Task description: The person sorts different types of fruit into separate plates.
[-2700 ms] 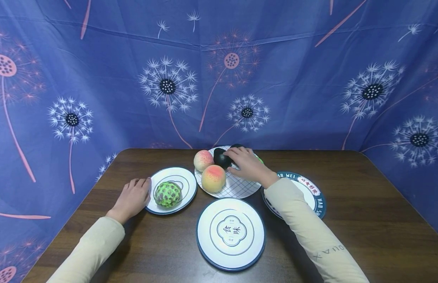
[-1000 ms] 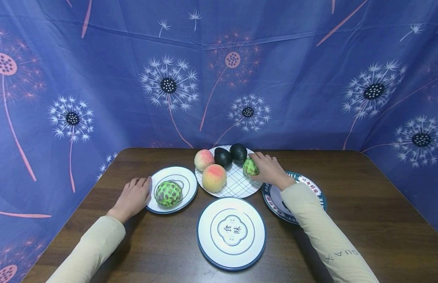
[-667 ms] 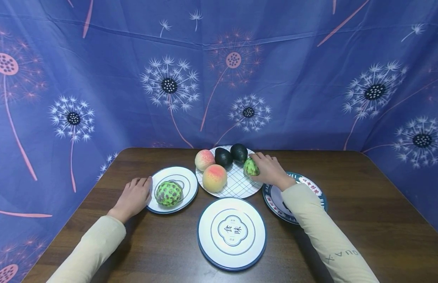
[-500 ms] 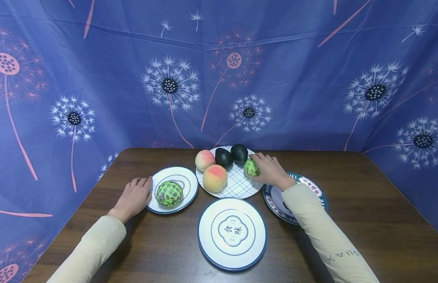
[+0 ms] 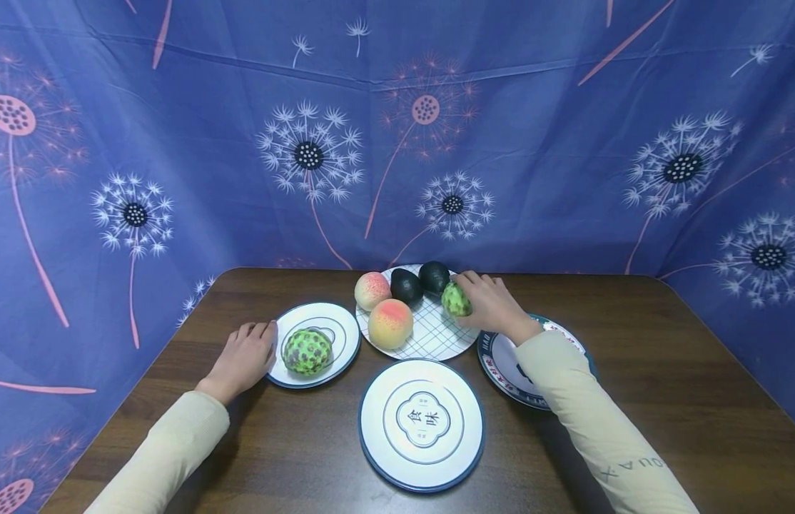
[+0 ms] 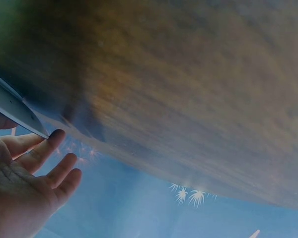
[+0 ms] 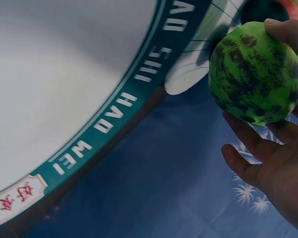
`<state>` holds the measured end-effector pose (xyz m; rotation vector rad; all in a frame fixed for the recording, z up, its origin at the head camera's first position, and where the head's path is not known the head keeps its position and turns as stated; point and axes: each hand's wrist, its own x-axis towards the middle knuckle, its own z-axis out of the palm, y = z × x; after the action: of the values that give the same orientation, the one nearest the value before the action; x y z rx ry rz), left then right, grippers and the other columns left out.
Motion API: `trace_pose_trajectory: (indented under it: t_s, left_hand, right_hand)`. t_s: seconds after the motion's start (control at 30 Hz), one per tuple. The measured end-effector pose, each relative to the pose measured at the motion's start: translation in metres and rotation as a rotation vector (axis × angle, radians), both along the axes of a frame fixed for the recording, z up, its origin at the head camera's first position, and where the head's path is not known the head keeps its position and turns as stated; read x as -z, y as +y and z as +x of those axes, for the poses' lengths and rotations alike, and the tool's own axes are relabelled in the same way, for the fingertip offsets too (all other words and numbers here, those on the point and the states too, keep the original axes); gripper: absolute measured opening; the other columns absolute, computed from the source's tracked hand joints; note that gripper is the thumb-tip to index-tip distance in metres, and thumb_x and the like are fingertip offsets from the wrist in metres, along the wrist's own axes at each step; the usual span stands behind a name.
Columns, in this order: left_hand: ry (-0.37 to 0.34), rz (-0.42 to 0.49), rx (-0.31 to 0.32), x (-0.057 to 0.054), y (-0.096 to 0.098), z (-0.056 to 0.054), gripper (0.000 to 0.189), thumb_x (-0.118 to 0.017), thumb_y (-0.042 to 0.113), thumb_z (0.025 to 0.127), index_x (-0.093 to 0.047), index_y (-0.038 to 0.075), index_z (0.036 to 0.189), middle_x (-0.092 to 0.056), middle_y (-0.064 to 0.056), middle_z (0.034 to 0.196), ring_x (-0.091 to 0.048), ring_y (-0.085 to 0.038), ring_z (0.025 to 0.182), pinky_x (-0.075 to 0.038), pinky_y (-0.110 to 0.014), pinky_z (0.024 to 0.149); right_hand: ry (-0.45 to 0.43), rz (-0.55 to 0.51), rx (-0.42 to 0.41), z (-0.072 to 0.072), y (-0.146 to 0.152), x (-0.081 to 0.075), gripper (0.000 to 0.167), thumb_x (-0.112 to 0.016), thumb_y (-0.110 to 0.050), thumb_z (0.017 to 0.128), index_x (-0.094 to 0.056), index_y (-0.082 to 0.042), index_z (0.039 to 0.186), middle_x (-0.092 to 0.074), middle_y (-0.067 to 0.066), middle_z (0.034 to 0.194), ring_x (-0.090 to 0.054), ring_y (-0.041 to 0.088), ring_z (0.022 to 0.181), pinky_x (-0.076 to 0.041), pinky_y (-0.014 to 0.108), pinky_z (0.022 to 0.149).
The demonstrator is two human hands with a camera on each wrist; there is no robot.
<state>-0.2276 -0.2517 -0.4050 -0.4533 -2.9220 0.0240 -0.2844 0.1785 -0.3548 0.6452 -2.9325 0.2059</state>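
Green fruit (image 7: 253, 74) in grip (image 5: 490, 303) (right).

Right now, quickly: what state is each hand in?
Left hand: open, touching the rim of the leftmost plate.
Right hand: closed, holding a green, dark-patched ball.

Displayed a blue cloth (image 5: 532, 178) at the rear and both sides, printed with white and pink dandelions (image 5: 309, 155), creased across the upper part. Included a brown, wood-grained table (image 5: 661, 371) with rounded rear corners. Reflected soft light near the front.
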Motion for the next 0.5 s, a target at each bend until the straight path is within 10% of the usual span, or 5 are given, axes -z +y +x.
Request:
trace_pose_trajectory:
  t_s: [0.5]
  left_hand:
    - [0.009, 0.012, 0.007, 0.0, -0.001, 0.001, 0.048, -0.051, 0.016, 0.089, -0.043, -0.009, 0.128, -0.051, -0.027, 0.123, -0.042, -0.046, 0.116, -0.034, -0.059, 0.097]
  right_hand:
    - [0.079, -0.038, -0.088, 0.009, -0.02, -0.025, 0.078, -0.076, -0.035, 0.069, -0.042, -0.01, 0.134, -0.049, 0.013, 0.128, -0.049, 0.034, 0.11, -0.037, 0.053, 0.095]
